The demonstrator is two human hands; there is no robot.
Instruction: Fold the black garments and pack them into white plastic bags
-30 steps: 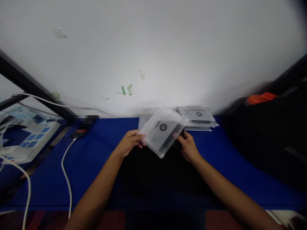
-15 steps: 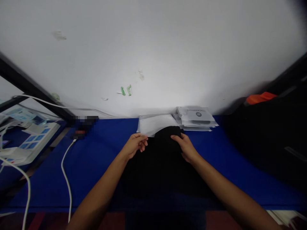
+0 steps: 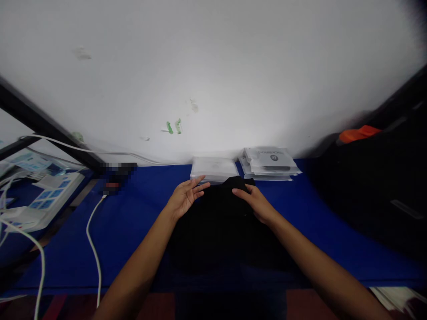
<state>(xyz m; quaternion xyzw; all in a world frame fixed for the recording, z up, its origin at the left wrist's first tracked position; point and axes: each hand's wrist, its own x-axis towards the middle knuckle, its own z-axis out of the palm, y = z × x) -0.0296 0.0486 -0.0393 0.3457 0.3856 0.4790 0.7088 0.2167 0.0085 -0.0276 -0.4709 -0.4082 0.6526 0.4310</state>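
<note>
A black cloth item lies on the blue table cover in front of me, its details lost in the dark. My right hand grips its upper right edge between thumb and fingers. At the upper left edge of the cloth is my left hand, fingers spread, palm partly turned up, holding nothing. Just beyond the cloth, against the wall, lies a white packet pile. To its right sits another stack of white translucent packets, the top one bearing dark print and a round logo.
A dark device, partly pixelated, sits at the back left with a white cable running forward. Farther left are a white box with blue squares and more cables. A large black bag with an orange piece stands at the right.
My left hand has let go and its fingers have opened. The white sheet or packet near it now lies flat on the pile. My right hand keeps its grip on the cloth, slightly farther left.
</note>
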